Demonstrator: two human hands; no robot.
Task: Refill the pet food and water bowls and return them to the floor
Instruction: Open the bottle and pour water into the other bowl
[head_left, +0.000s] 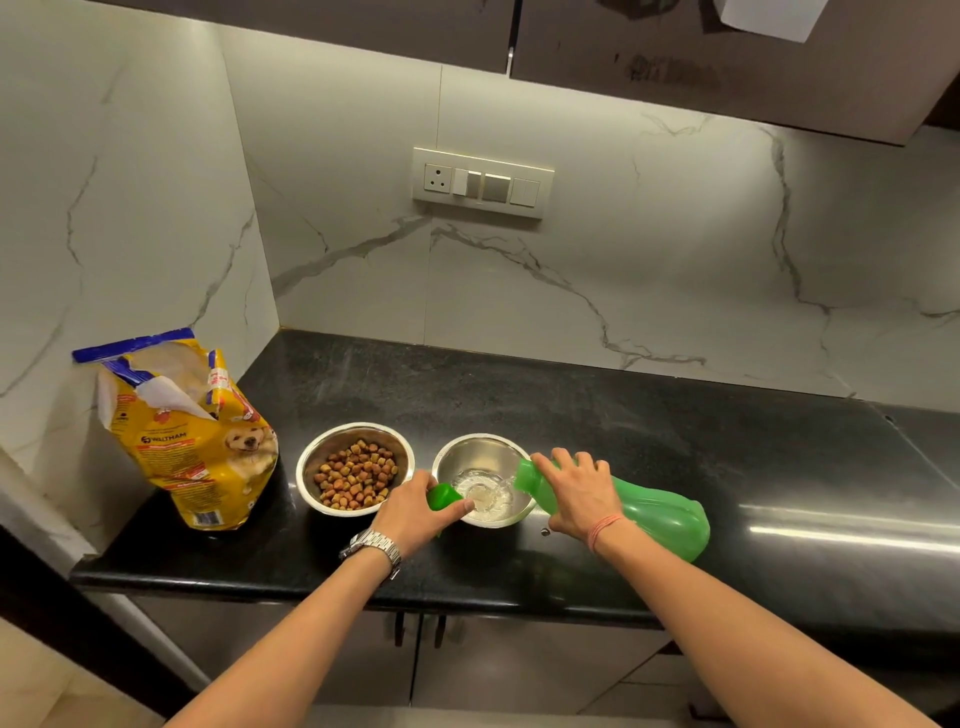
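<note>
Two steel bowls stand side by side on the black counter (675, 431). The food bowl (355, 474) on the left holds brown kibble. The water bowl (480, 480) on the right has a little water in its bottom. My right hand (576, 493) grips a green bottle (654, 512) tipped on its side, its mouth over the water bowl's right rim, and water runs out of it. My left hand (415, 512) holds the green bottle cap (442, 496) at the water bowl's front left rim.
An opened yellow pet food bag (195, 436) stands at the counter's left end against the marble wall. A switch panel (483, 182) is on the back wall. Dark cabinet doors (415, 654) lie below the counter edge, and floor shows at lower left.
</note>
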